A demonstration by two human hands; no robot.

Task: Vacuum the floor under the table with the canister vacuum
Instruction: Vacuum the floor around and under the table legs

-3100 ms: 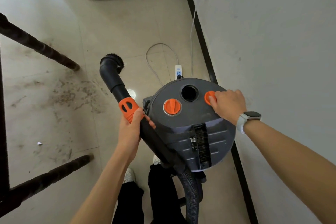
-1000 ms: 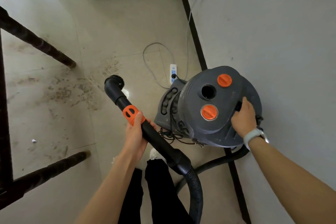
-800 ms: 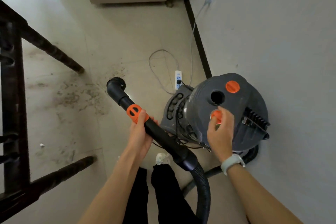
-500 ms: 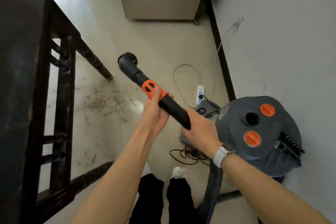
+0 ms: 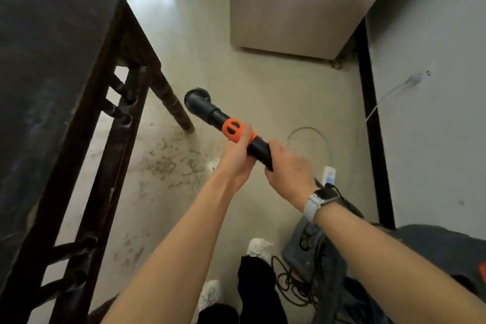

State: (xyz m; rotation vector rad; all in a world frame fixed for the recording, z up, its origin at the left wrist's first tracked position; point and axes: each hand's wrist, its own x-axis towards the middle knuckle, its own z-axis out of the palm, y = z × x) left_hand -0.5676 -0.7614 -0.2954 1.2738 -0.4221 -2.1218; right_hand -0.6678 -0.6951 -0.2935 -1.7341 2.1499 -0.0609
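Both hands wrap the black wand [image 5: 218,119]: left hand [image 5: 238,155] at the orange collar [image 5: 232,130], right hand [image 5: 288,168] behind. Its long axis points toward ten o'clock, brush head [image 5: 196,96] near the table leg [image 5: 168,97].

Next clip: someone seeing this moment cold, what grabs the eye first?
The black vacuum wand with its orange collar sits mid-frame, gripped by the left hand at the collar and the right hand just behind it. Its brush nozzle points toward the dark wooden table filling the left side. Scattered dirt marks the pale floor beside the table's leg.
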